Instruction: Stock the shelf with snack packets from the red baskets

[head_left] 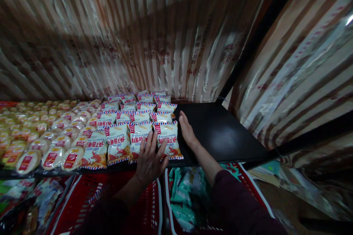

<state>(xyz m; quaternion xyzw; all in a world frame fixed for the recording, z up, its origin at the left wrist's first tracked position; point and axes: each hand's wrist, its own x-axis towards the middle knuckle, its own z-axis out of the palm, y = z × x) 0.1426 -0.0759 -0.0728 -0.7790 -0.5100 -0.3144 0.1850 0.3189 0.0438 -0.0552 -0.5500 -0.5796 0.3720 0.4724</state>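
Observation:
Rows of small white-and-blue snack bags with red print (119,143) lie on a black shelf (220,132). My left hand (151,158) rests with spread fingers on the two front bags at the right end of the front row. Beside the right edge of the rows, my right hand (187,128) is held on edge with fingers stretched out, near the bags. Neither hand grips a bag. Left of the bags, round pale packaged cakes with red labels (53,158) fill the shelf.
Below the shelf stand a red basket (110,198) and another red basket with green packets (184,198). Mixed packets (41,194) sit lower left. A dark post (239,62) rises at the shelf's back right, before striped sheeting (165,33).

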